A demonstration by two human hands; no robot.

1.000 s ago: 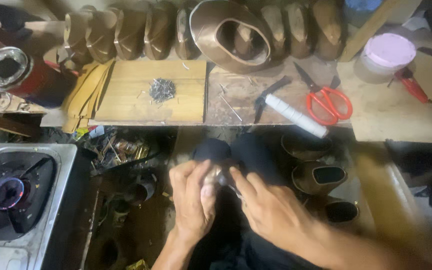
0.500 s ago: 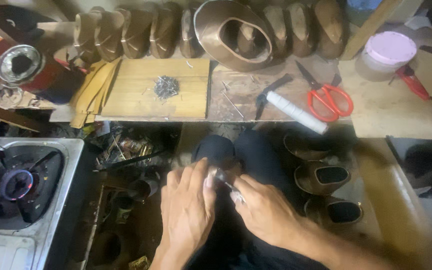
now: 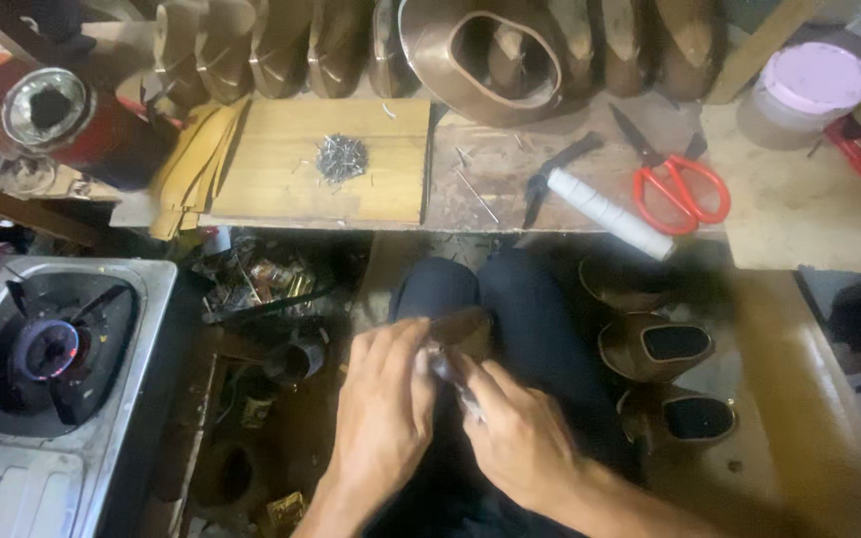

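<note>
My left hand [image 3: 381, 408] and my right hand [image 3: 520, 433] meet over my lap, above dark trousers. Between them sits a small brown shoe piece [image 3: 460, 327], which both hands grip. My right fingers also pinch a thin metal tool against it; its shape is blurred. The hands hide most of the piece.
A wooden board [image 3: 281, 184] with a pile of small nails [image 3: 341, 157] lies on the workbench. A hammer with a white handle [image 3: 600, 204], red scissors [image 3: 680, 189], and a pink-lidded jar [image 3: 809, 85] lie to the right. Brown shoes [image 3: 665, 344] stand by my right leg. A gas stove [image 3: 47, 364] is lower left.
Both hands shifted slightly on the piece in my lap; the view drifted a little to the right. The grip stays the same.
</note>
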